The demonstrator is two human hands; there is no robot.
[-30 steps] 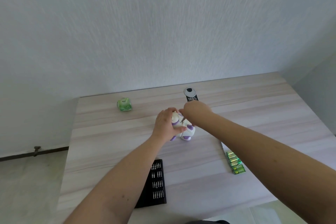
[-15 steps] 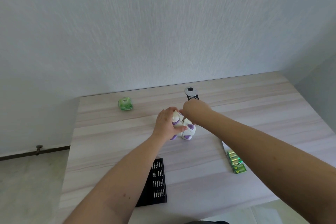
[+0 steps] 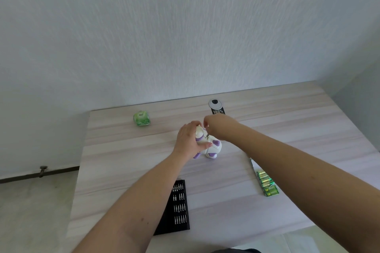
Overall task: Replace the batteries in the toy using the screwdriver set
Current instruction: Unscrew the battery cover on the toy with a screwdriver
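A small white and purple toy [image 3: 213, 147] sits in the middle of the wooden table [image 3: 287, 129]. My left hand [image 3: 188, 139] grips it from the left, thumb across its body. My right hand [image 3: 218, 126] is above the toy, fingers curled round a thin screwdriver [image 3: 207, 134] whose tip points down onto the toy's top. A black tray of screwdriver bits [image 3: 178, 207] lies near the front edge, partly under my left forearm. A pack of green batteries [image 3: 267, 184] lies to the right of the toy, beside my right forearm.
A green packet [image 3: 141, 118] sits at the back left of the table. A round grey disc with a black tag reading 100% [image 3: 216, 107] lies at the back edge by the wall. The floor shows to the left.
Both hands stay on the toy. My right hand has shifted slightly up and back over the toy; the toy sits a little more upright.
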